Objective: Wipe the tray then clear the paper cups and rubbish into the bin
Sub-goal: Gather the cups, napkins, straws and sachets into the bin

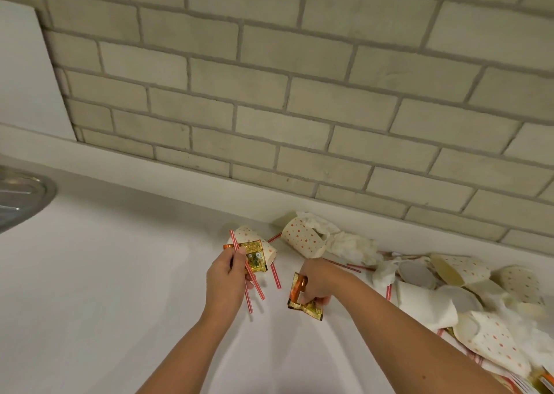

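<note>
Two hands work over the white counter [120, 273], and each already has rubbish in it. The left hand [227, 276] has its fingers curled round a bunch of red-striped straws [260, 291], with a gold sachet [254, 258] caught in the same grip; I'd say it serves as the collecting hand, so that one trip to the bin takes many pieces. The right hand [316, 279] pinches a second sachet [304, 302] between thumb and fingertips, its lower end touching the counter, and it looks to be lifting it. Just behind the left hand a dotted paper cup [250, 234] lies on its side. Beside that lies another cup [301, 240] with crumpled tissue [344, 240] spilling from its mouth, close against the foot of the brick wall [269, 93]. A loose straw [275, 276] lies between the hands. Off to the right a heap of cups [467, 270], lids and paper runs along the counter out of the picture, so most of the clearing is ahead. Neither a tray nor a bin is anywhere in sight from here, though a steel sink rim [27, 192] shows at the far left. To my eye, small flat bits are being gathered before the bulky cups.
</note>
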### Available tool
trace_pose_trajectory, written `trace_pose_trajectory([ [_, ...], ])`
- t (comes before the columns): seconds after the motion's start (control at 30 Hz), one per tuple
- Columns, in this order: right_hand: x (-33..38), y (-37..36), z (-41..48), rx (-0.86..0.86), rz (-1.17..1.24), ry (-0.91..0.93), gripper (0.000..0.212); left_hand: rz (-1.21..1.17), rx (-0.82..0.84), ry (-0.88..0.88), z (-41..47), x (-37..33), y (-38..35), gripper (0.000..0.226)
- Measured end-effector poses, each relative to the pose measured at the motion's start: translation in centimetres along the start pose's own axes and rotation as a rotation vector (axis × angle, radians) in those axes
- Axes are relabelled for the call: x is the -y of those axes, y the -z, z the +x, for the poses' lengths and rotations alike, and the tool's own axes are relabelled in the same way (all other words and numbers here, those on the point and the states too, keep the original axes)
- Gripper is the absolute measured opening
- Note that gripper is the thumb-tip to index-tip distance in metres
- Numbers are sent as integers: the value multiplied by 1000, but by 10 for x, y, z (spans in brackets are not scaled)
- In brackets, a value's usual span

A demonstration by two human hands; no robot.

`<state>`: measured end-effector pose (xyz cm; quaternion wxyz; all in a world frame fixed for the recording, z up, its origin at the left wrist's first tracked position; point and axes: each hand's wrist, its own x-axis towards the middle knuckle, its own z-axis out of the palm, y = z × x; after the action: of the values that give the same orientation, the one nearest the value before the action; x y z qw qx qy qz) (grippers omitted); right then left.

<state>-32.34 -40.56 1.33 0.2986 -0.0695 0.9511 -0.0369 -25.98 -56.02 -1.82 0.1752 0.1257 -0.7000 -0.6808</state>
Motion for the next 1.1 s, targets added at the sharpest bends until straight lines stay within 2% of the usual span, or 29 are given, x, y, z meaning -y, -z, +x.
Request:
trace_pose_trajectory([
  [0.23,-20,-3,-51,65,-214,29,35,94,192,-6,-22,-8,-23,28],
  [0.37,-38,7,-86,21,-284,28,31,139,301,-20,-34,-12,-40,27],
  [0.47,-55,11,-107,-14,-270,-10,28,161,376,-35,-42,-16,-54,26],
  [0.6,-79,12,-136,-49,-262,-60,14,202,492,-41,-61,-25,-75,23],
  [0.77,-110,2,-172,-93,-202,-124,22,259,621,-62,-98,-39,-104,23],
  [0.9,-143,-12,-200,-116,-105,-165,9,293,683,-91,-130,-50,-133,26],
  [1.03,-191,-34,-245,-141,-52,-236,8,305,788,-110,-178,-60,-173,27],
  [1.1,-215,-46,-272,-138,-40,-277,14,287,851,-117,-210,-64,-193,26],
])
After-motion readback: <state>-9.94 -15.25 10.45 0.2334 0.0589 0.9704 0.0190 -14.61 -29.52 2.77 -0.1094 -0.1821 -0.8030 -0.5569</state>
